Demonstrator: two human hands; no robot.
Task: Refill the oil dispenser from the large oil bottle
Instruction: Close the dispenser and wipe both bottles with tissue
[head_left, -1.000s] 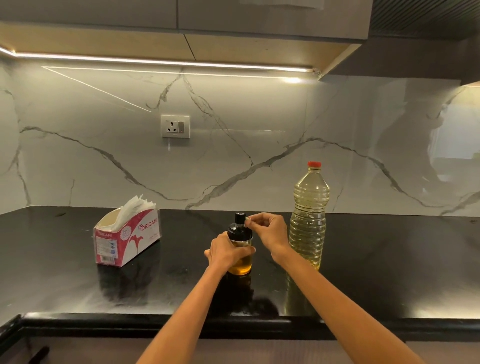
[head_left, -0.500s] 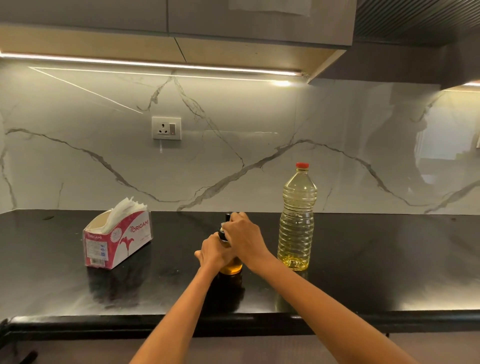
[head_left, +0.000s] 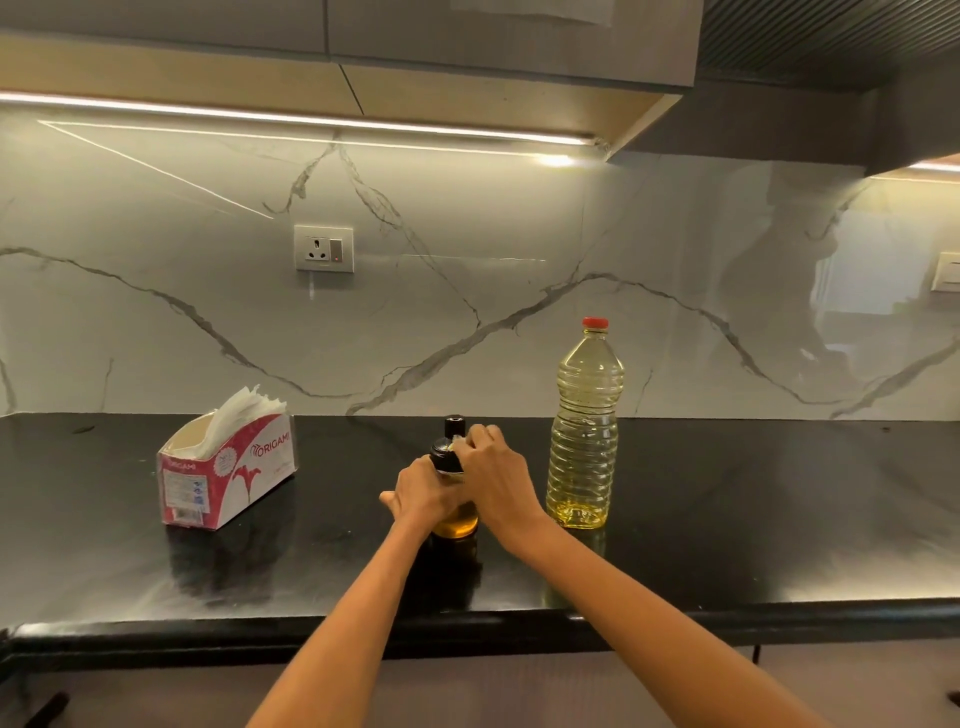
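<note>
Oil dispenser (head_left: 455, 519) is standing upright on the black countertop (head_left: 727, 519), roughly mid-width and nearer the front edge than the back wall, amber oil showing at its base. Its black cap (head_left: 448, 451) is sitting on top, with a small black knob sticking up. Left hand (head_left: 422, 491) is wrapping around the dispenser body from the left, fingers curled round the glass, thumb poking out to the left. Right hand (head_left: 493, 475) is coming in from the right and gripping the black cap, fingers curled over its rim; exact fingertip placement is blurred, cannot tell more. Both forearms are reaching in from the front edge. Large oil bottle (head_left: 585, 431) is standing upright just to the right of the dispenser, a bit closer to the back edge, not touching the hands, red cap (head_left: 595, 322) on, pale yellow oil inside. Tissue box (head_left: 226, 470), red and white, is sitting toward the left part of the countertop, well apart from the dispenser, white tissues sticking out the top. Wall socket (head_left: 324, 248) is showing on the marble backsplash above it.
</note>
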